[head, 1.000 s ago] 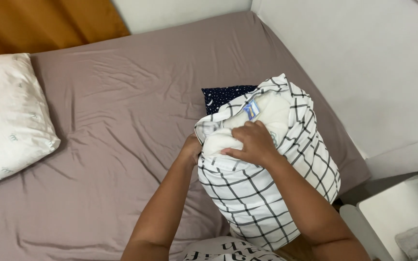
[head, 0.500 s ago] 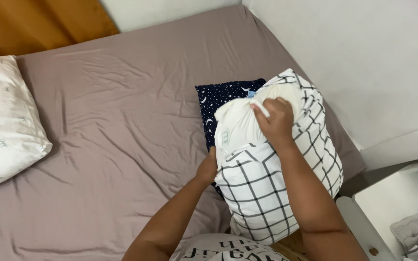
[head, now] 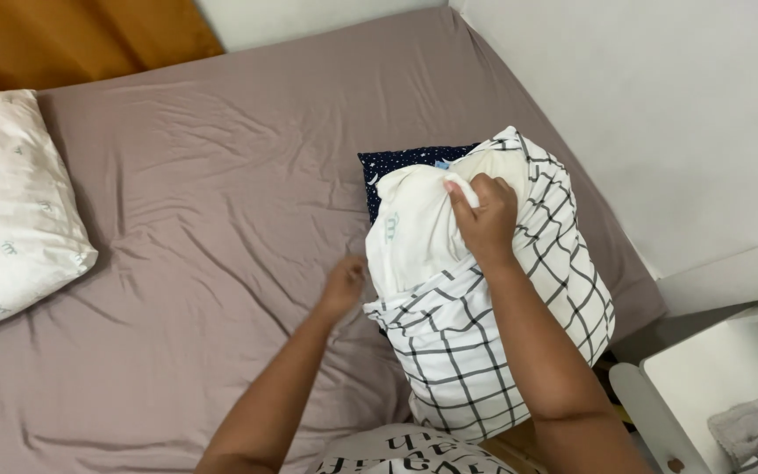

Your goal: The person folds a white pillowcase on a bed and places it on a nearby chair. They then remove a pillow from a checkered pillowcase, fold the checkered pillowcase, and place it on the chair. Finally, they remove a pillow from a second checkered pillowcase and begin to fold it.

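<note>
Two hands: both mine, at work on one pillow at the right side of the bed (head: 221,202).
Head view, change: my left hand (head: 344,285) has come off the checked pillowcase (head: 484,351) and now hangs curled just beside its open edge, gripping nothing; a second ago it was under the bundle.
Right hand (head: 484,219): moved up to the top, grip clamped on a pinch of the white pillow (head: 418,237).
Meaning: I judge the case is only partly on, with the white upper part bare.
Position: pillow stands on the bed, in front of a dark starry cushion (head: 396,162).
Long axis: near upright, leaning away from me; bare end points up and to the far wall.
Elsewhere: spare white pillow (head: 10,211) lies at the left.
</note>
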